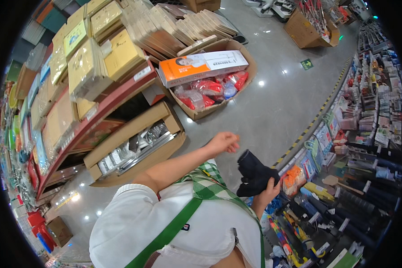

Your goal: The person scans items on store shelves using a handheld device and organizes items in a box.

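Observation:
My right hand grips a bundle of black fabric, perhaps gloves or a folded umbrella; which it is I cannot tell. The bundle sticks up and leftward from the fingers. My left hand is up in front of my body, a little left of the fabric and apart from it, with its fingers half curled; no object shows in it. A green and white checked apron covers my front over a white top.
An open carton of wrapped metal parts lies at left, below a red-edged shelf of notebooks. Beyond it stands a carton of red packets with an orange and white box on top. Folded umbrellas line the right-hand shelf.

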Demonstrator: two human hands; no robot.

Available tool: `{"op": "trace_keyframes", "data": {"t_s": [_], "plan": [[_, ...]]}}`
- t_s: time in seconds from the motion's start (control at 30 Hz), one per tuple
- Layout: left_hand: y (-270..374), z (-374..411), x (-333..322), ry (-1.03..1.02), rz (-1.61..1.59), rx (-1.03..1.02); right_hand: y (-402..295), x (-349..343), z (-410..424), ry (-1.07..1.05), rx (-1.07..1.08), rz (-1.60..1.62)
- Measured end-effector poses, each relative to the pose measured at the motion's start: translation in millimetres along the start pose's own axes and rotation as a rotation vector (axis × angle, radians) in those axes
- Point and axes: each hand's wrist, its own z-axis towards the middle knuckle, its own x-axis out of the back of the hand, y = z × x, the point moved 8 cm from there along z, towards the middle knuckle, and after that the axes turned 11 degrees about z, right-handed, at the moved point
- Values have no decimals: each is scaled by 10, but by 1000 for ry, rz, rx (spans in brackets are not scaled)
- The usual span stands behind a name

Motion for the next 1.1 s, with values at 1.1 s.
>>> {"op": "trace_keyframes", "data": {"t_s": [1.1], "plan": [[383,1207,3674,1323,-640,-306,1787,-2335,1732,-35,-706,-106]]}}
